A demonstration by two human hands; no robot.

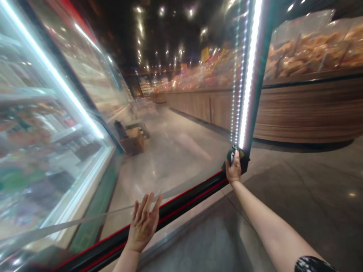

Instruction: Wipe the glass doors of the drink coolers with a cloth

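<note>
Across the lower view slants a black bar with red edge lines [195, 194], the bottom rail of a glass door or panel. My left hand [144, 223] lies over this rail, palm down, fingers stretched and spread, gripping nothing. At the rail's right end, by the foot of a lit upright [249, 83], my right hand [234, 170] is closed around a small rounded black object with a yellowish patch [241, 154], which looks like a tape measure. The hand covers most of it.
To the left stands a lit glass display case [56, 151], blurred. A cardboard box [132, 141] sits on the floor [164, 151] beyond the glass. Wood-fronted counters [309, 109] heaped with packaged goods [312, 49] line the right and back.
</note>
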